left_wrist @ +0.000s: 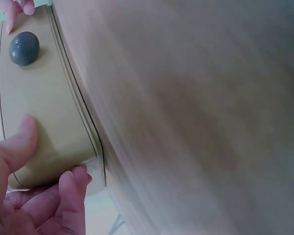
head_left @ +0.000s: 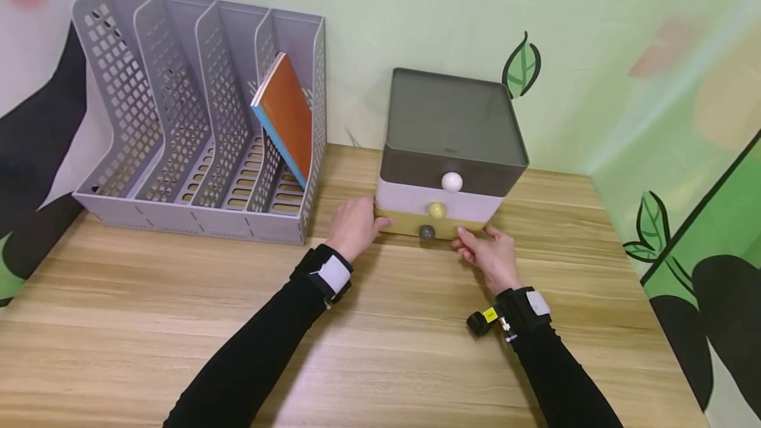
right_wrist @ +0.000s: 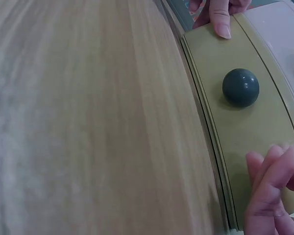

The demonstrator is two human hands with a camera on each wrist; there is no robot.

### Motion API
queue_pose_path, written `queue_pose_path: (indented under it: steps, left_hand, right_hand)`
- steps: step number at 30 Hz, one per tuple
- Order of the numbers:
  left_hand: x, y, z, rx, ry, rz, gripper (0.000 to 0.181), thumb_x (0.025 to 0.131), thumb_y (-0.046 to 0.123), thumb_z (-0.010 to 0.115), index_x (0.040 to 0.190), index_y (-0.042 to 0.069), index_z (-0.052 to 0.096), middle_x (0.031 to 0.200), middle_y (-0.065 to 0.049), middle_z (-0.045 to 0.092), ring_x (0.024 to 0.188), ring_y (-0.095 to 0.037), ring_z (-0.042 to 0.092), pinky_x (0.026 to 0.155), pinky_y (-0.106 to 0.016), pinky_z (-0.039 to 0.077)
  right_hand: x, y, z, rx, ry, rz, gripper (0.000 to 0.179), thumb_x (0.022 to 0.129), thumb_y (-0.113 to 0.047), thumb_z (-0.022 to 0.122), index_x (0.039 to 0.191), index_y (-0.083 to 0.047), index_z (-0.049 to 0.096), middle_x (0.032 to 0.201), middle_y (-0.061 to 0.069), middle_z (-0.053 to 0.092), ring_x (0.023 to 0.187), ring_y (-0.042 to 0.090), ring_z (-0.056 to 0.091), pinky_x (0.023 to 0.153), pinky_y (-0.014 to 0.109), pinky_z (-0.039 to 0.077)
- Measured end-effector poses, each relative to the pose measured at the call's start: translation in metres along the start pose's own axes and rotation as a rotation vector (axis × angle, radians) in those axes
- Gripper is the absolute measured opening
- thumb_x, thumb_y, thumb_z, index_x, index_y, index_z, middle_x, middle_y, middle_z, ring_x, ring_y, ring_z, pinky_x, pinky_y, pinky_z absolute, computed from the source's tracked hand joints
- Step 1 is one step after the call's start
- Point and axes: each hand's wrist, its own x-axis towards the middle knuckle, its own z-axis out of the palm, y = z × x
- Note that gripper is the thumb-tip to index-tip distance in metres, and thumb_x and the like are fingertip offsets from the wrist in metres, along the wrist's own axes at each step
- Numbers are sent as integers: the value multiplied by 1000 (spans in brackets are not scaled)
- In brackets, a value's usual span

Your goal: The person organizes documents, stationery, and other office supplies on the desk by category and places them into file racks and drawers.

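Note:
A small desktop drawer box (head_left: pixel 454 114) stands against the wall, with a dark grey top tier, a white middle one and an olive-yellow bottom drawer (head_left: pixel 401 222). Each tier has a round knob; the bottom one is a dark grey knob (right_wrist: pixel 240 87). My left hand (head_left: pixel 355 226) grips the box's lower left corner, thumb on the yellow front and fingers round the side, as the left wrist view shows (left_wrist: pixel 49 196). At the lower right corner, my right hand (head_left: pixel 495 257) has its thumb at the front and bent fingers by the side; its exact contact is partly hidden.
Left of the box stands a grey file rack (head_left: pixel 196 216) with several slots. An orange book (head_left: pixel 288 117) with a blue spine leans in its rightmost slot. Everything sits on a wood-grain table (head_left: pixel 404 349); a printed wall covering (head_left: pixel 582 38) rises behind and to the right.

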Motion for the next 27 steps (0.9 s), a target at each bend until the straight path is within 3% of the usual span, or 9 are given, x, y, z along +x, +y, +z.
queue_pose_path:
  steps: [12, 17, 20, 24, 27]
  left_hand:
    - [-1, 2, -1, 25, -19, 7, 39, 85, 35, 75, 103, 2, 69, 98, -16, 72, 85, -31, 68, 68, -43, 52]
    - [-5, 0, -1, 69, -29, 46, 43, 88, 38, 71, 109, 1, 66, 98, -15, 71, 86, -30, 67, 69, -42, 52]
    - [-13, 0, -2, 135, -28, 72, 55, 91, 41, 67, 125, -1, 61, 103, -18, 70, 90, -33, 68, 71, -43, 54]
    - [-26, 0, -6, 208, -7, 124, 70, 95, 44, 60, 143, -6, 47, 110, -22, 69, 94, -35, 67, 74, -43, 55]
    - [-36, -2, -12, 218, 1, 169, 71, 97, 42, 58, 149, -4, 40, 128, -23, 62, 109, -37, 63, 90, -44, 52]
  right_hand:
    - [1, 0, -2, 9, 4, 20, 38, 88, -13, 70, 115, 4, 49, 66, -1, 68, 58, 5, 62, 54, 16, 50]
    - [-5, -5, -1, -27, -32, 51, 62, 89, -12, 70, 139, 3, 38, 73, 0, 69, 65, 7, 66, 60, 18, 53]
    - [-15, -6, 1, -111, -49, 31, 82, 90, -14, 69, 155, 0, 20, 79, 2, 71, 68, 8, 67, 64, 21, 55]
    - [-32, -6, 1, -249, -51, -49, 94, 94, -17, 63, 159, 0, -3, 92, 18, 72, 68, 10, 67, 67, 25, 57]
    - [-42, -8, -2, -396, -58, -121, 94, 96, -19, 59, 157, 3, -8, 105, 25, 69, 71, 14, 68, 67, 26, 56]
